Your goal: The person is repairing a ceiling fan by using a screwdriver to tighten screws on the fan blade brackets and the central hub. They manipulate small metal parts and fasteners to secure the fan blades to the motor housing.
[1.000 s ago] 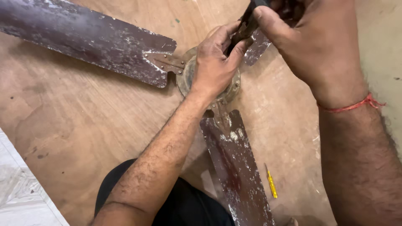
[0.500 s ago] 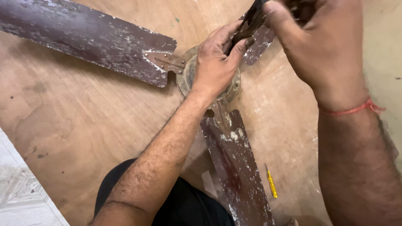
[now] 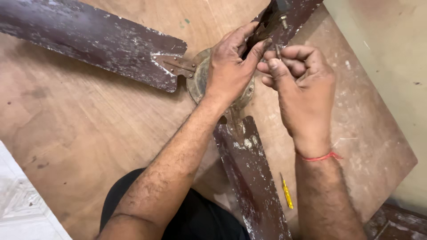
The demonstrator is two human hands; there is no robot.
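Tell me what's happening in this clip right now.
A person sits over an old ceiling fan laid flat on a wooden board. The left hand presses on the fan's hub and grips the bracket of the upper right blade. The right hand pinches a small screw near that bracket. A yellow screwdriver lies on the board beside the blade nearest the person.

No packages, labels, signs or screens show anywhere in this view.
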